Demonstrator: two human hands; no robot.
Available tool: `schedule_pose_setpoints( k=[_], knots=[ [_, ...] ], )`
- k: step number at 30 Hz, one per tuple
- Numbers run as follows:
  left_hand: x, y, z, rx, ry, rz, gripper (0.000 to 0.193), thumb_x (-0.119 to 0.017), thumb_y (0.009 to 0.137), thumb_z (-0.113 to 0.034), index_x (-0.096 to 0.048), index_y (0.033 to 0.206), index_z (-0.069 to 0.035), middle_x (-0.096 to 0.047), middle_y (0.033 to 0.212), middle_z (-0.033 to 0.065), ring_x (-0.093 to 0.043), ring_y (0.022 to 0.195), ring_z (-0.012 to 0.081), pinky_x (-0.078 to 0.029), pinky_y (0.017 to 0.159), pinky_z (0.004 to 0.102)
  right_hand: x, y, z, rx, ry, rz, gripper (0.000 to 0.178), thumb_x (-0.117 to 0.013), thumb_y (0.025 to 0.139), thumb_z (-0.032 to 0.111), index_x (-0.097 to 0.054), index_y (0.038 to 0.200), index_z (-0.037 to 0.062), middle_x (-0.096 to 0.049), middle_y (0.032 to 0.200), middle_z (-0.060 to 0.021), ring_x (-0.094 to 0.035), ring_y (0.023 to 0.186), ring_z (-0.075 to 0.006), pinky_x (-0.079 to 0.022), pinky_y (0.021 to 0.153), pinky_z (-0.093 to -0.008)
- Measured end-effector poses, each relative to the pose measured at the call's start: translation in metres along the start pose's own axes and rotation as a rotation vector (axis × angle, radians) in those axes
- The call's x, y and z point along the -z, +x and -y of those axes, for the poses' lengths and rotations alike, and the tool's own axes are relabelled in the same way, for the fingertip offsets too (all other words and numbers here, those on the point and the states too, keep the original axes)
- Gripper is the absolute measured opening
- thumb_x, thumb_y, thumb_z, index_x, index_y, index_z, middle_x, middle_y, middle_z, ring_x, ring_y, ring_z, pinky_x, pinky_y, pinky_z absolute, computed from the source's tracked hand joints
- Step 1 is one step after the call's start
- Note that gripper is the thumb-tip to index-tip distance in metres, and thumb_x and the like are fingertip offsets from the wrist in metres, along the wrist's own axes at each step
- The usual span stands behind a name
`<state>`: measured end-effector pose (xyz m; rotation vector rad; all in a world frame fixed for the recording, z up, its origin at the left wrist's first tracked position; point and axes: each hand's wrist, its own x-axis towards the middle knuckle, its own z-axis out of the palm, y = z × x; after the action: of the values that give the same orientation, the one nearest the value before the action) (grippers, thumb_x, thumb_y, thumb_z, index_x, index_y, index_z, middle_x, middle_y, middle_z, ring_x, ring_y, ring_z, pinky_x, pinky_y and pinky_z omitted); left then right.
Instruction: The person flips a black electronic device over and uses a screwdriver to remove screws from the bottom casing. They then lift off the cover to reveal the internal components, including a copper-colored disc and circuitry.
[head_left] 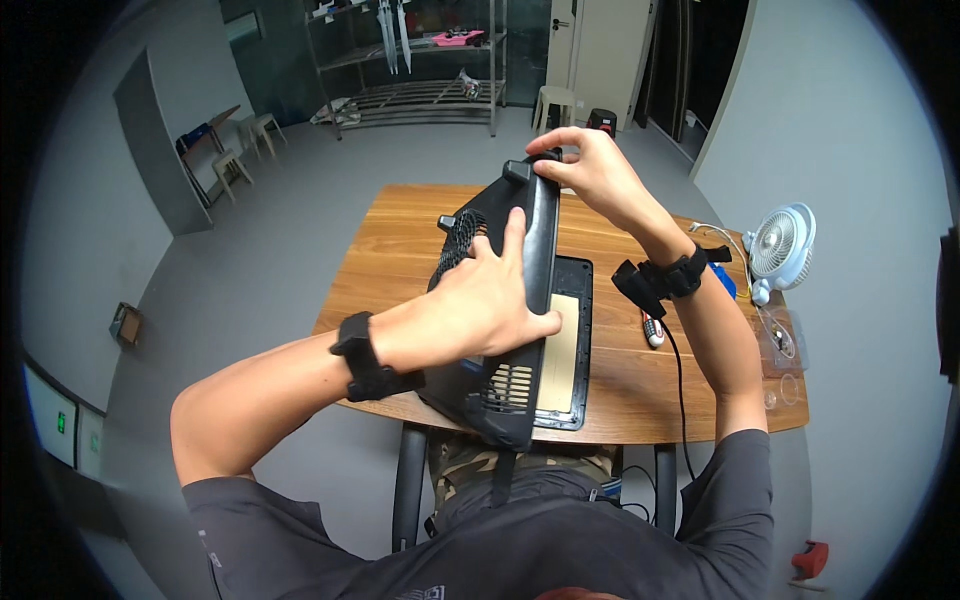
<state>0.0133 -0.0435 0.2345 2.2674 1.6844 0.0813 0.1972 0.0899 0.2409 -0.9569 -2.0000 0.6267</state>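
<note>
The left hand [480,305], fingers spread, gripped the middle of a black vented plastic housing [541,235], its thumb across the edge, while the right hand [597,172] pinched the 12 o'clock end. The housing was held tilted over the wooden tabletop [400,235]; a black-rimmed beige panel [584,325] lay partly hidden beside it at 4 o'clock, and a light-blue desk fan [782,245] stood toward 3 o'clock.

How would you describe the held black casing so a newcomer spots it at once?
Find the wood-grain table; over it, the person's left hand and right hand hold a black plastic casing, steeply tilted. Its round mesh grille and slotted vents set it apart from the flat black frame around a tan panel.
</note>
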Motion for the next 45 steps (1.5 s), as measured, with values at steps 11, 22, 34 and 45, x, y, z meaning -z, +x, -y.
schedule_pose_setpoints(
  k=[11,22,34,45],
  knots=[
    [0.017,-0.047,0.052,-0.042,-0.168,-0.288,0.084,-0.053,0.09,-0.021,-0.012,0.162,-0.006,-0.057,0.133,0.0389,-0.057,0.125,0.0521,-0.043,0.109,0.0533,-0.061,0.048,0.015,0.283,-0.02,-0.099,0.023,-0.071,0.089,0.009,-0.077,0.108,-0.0021,-0.076,0.088,-0.0172,-0.075,0.069,-0.0207,-0.061,0.07,-0.0362],
    [0.037,-0.055,0.111,-0.01,-0.254,-0.346,0.078,-0.044,0.092,-0.012,-0.016,0.165,-0.013,-0.058,0.1,0.0159,-0.057,0.092,0.0255,-0.043,0.106,0.0432,-0.12,0.021,-0.08,0.103,0.304,-0.184,0.047,-0.063,0.104,0.026,-0.048,0.139,-0.001,-0.055,0.132,-0.0156,-0.065,0.084,-0.0129,-0.058,0.071,-0.0283],
    [0.033,-0.066,0.133,-0.053,-0.322,-0.464,0.078,-0.044,0.09,-0.006,-0.024,0.165,-0.017,-0.066,0.121,0.023,-0.064,0.111,0.0278,-0.044,0.108,0.0417,-0.236,-0.048,-0.126,-0.28,0.216,0.722,0.038,-0.051,0.106,0.027,-0.067,0.118,-0.0053,-0.071,0.096,-0.0078,-0.061,0.075,-0.0152,-0.054,0.07,-0.0309],
    [0.03,-0.071,0.16,-0.023,-0.409,-0.49,0.078,-0.044,0.091,-0.005,-0.027,0.165,-0.018,-0.069,0.116,0.0155,-0.064,0.101,0.0176,-0.05,0.096,0.0337,-0.278,-0.065,-0.128,-0.37,0.519,0.619,0.013,-0.069,0.098,0.011,-0.062,0.089,0.0038,-0.073,0.082,-0.0056,-0.063,0.073,-0.0098,-0.049,0.061,-0.0263]
  ],
)
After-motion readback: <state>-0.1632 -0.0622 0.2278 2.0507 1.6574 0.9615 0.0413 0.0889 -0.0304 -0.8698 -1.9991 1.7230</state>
